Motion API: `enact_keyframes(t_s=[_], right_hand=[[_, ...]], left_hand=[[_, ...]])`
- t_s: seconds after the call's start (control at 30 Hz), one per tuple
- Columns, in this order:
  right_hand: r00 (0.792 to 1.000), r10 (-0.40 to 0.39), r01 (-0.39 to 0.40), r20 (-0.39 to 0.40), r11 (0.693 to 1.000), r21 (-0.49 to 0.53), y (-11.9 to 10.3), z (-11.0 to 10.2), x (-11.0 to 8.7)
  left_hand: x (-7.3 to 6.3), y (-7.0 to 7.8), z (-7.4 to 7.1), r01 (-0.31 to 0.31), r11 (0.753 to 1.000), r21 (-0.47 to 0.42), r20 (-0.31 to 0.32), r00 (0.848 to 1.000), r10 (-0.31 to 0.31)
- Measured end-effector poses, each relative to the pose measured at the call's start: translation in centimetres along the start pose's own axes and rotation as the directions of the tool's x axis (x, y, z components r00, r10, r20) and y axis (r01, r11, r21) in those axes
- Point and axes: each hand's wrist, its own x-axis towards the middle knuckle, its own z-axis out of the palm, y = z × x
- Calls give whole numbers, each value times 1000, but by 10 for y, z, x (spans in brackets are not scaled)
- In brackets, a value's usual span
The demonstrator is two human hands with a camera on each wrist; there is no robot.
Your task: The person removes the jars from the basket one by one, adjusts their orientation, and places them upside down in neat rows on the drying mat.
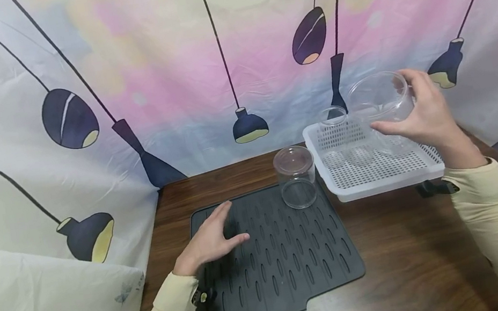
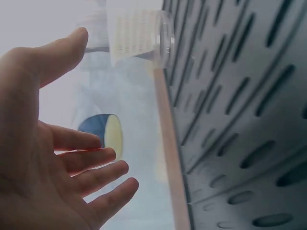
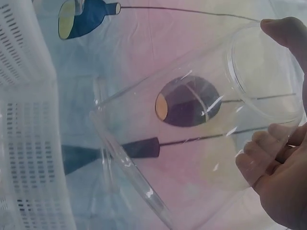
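My right hand grips a large clear plastic jar by its upper part, thumb on one side and fingers on the other. The jar is tilted and overlaps the white slotted basket in the head view. In the right wrist view, the wall of the jar is see-through and the fingers curl round its end. My left hand hovers over the left part of the dark drying mat, fingers and thumb spread, holding nothing. Another clear jar stands at the mat's far right corner.
Inside the basket stands a further clear container, close to its back left corner. Mat and basket lie on a brown wooden table. Behind them hangs a printed cloth with lamp drawings, which also runs along the left side.
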Motion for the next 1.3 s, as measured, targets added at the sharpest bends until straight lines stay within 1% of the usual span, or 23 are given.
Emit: enact_keyframes(t_s=[0.1, 0.3, 0.53, 0.73, 0.93, 1.07, 1.17, 1.3], right_hand=[[999, -43, 43, 2, 999, -8, -5, 3, 2], [996, -89, 89, 6, 996, 18, -17, 8, 5], [988, -156, 156, 1, 986, 52, -30, 14, 7], [981, -195, 194, 3, 978, 71, -39, 20, 9], [975, -219, 214, 45, 972, 101, -50, 28, 10], [967, -244, 236, 73, 966, 105, -59, 33, 12], [958, -278, 270, 73, 958, 98, -63, 36, 13], [951, -301, 294, 71, 951, 94, -65, 41, 11]], left_hand=[[2, 5, -5, -8, 1000, -5, -13, 1000, 8], [7, 14, -15, -20, 1000, -12, -35, 999, 19], [14, 24, -24, -12, 998, -54, -70, 998, 8], [19, 32, -30, -17, 997, -73, -108, 994, 9], [22, 38, -35, -20, 996, -88, -134, 991, 8], [24, 42, -39, -24, 994, -105, -153, 988, 8], [26, 43, -42, -30, 993, -115, -164, 986, 11], [28, 46, -46, -48, 992, -121, -176, 984, 26]])
